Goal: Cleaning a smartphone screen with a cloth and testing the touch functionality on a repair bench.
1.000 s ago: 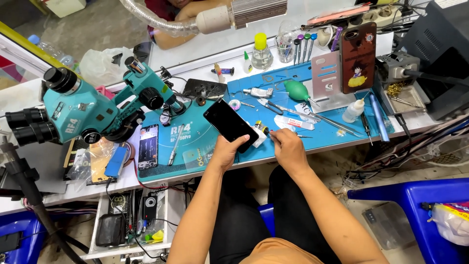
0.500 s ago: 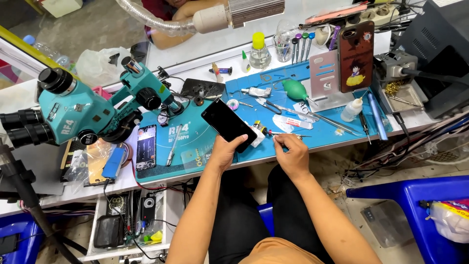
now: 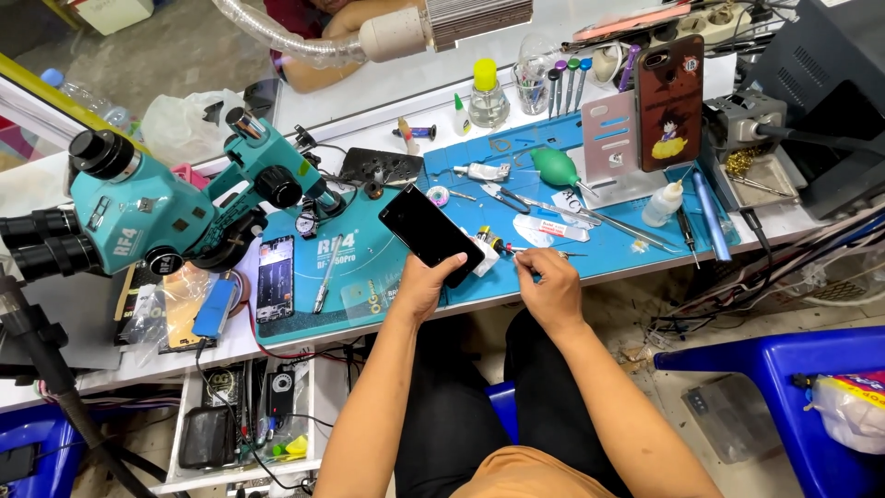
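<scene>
My left hand (image 3: 426, 286) grips a black smartphone (image 3: 430, 231) by its lower end, holding it tilted above the blue work mat (image 3: 387, 267). My right hand (image 3: 551, 288) is at the mat's front edge, its fingers pinched on a thin metal tool (image 3: 535, 251) whose tip points left toward the phone. A small white part (image 3: 486, 254) lies on the mat between the two hands.
A teal microscope (image 3: 157, 207) stands at the left over the mat. Another phone (image 3: 275, 277) and tweezers (image 3: 324, 286) lie beneath it. Bottles, a green blower (image 3: 557, 170), screwdrivers and a phone case (image 3: 669, 101) crowd the back. A blue stool (image 3: 784, 406) stands at the right.
My right hand has moved slightly back toward the mat's front edge with the thin tool. The left hand keeps the phone in nearly the same place.
</scene>
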